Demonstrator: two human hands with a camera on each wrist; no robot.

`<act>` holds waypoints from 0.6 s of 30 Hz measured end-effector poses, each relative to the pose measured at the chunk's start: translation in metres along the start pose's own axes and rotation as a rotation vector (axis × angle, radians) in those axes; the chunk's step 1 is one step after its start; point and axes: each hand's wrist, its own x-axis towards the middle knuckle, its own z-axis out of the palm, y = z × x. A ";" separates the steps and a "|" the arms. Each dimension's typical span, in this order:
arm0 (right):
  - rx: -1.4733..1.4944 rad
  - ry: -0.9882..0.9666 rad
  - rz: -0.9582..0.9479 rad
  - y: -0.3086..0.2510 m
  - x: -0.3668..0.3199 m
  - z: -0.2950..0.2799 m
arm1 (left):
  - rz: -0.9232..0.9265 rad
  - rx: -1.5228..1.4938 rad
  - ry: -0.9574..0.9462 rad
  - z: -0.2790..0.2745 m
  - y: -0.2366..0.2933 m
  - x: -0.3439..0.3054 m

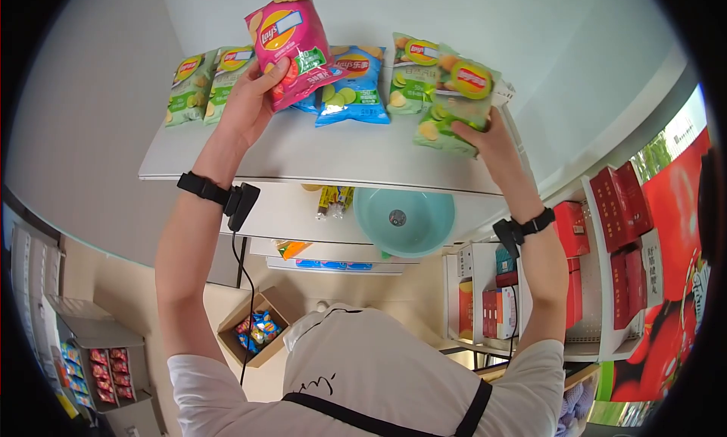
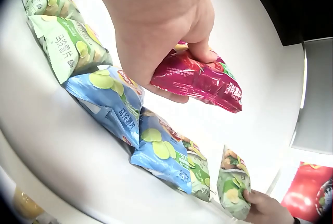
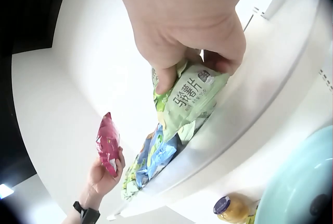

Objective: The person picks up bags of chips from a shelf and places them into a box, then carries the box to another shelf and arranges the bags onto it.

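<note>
Stocking of the shelf (image 1: 318, 157) is judged to be midway: two bags are in hand and five lie in a row along the far wall. The pink bag (image 1: 291, 43) is gripped at its lower half by the left hand (image 1: 248, 107), fingers and thumb curled round it, and is held upright, clear of the shelf, above the blue bags (image 1: 356, 88). The green bag (image 1: 458, 96) is clasped at its lower end by the right hand (image 1: 492, 145), at the right end of the row and overlapping its neighbour; whether it rests on the shelf cannot be told. For the next move, a gap would probably be needed for the pink bag, as none is seen in the row; the green bag would only need to be set down and let go. Count: bags, seven. Green, four: one held, plus other green bags (image 1: 189, 88), two at far left and one right of centre. Blue, two. Pink, one. Basin (image 1: 405, 221), one, on the shelf below.
</note>
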 end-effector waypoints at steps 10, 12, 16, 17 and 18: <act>-0.058 -0.045 0.130 -0.029 0.003 0.019 | -0.017 -0.012 0.019 0.007 -0.004 0.002; -0.060 -0.047 0.122 -0.028 0.008 0.029 | -0.020 -0.014 0.010 0.007 -0.003 0.001; -0.105 -0.068 0.106 -0.014 0.022 0.035 | -0.011 -0.018 0.002 0.000 0.001 0.000; -0.149 -0.080 0.109 -0.010 0.026 0.036 | -0.002 -0.020 0.006 -0.003 0.002 0.000; -0.194 -0.093 0.110 -0.007 0.028 0.037 | 0.009 -0.023 0.011 -0.005 0.002 -0.001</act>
